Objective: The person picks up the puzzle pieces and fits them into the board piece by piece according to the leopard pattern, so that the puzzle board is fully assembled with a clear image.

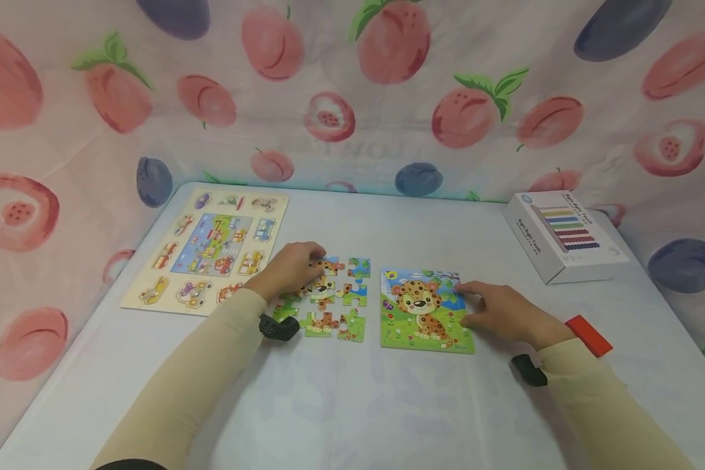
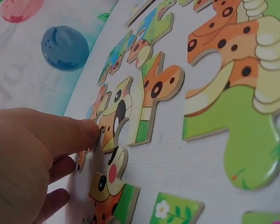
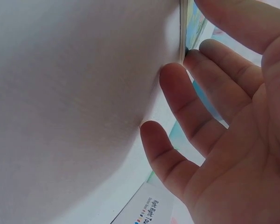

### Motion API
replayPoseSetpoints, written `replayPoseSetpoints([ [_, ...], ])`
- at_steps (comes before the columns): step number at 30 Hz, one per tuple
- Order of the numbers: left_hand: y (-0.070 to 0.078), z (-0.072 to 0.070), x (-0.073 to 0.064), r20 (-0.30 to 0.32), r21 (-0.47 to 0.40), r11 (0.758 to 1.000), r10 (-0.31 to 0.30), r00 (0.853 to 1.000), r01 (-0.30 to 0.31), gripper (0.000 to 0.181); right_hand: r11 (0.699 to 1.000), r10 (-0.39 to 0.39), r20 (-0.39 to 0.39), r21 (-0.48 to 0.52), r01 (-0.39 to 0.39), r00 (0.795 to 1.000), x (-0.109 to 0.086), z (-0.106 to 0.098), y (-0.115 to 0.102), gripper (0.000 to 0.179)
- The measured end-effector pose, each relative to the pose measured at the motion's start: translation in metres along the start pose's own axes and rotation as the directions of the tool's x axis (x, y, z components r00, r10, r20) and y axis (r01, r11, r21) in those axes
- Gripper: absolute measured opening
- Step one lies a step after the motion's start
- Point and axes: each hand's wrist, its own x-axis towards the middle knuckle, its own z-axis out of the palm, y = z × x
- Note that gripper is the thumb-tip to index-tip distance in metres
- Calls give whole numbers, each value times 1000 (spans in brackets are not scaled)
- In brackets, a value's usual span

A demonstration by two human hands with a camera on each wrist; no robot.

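Puzzle pieces (image 1: pixel 354 294) printed with parts of a spotted leopard lie in loose rows near the middle of a white-covered bench (image 1: pixel 341 405), where a person's left hand (image 1: pixel 290 264) leans over them, one digit touching a piece, though whether its grip pinches anything cannot be told. Just beside them, the right hand (image 1: pixel 499 310) rests spread fingers at the right edge of a leopard picture board (image 1: pixel 423 310), its grip wide and clasping nothing. Farther back are a cream vehicle board (image 1: pixel 134 301), left, and a white box (image 1: pixel 566 238), right.
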Motion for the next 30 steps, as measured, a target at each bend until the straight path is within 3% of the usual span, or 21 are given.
replayPoseSetpoints([
  [7, -3, -1, 2, 11, -39, 999, 6, 1000, -6, 44, 1000, 13, -8, 4, -13, 1000, 1, 2, 0, 71],
  [19, -2, -4, 6, -25, -37, 999, 26, 999, -27, 44, 1000, 8, -12, 9, -8, 1000, 1, 2, 1, 71],
  [30, 12, -1, 8, -12, -74, 993, 91, 996, -92, 44, 1000, 13, -14, 22, -13, 1000, 0, 2, 2, 71],
])
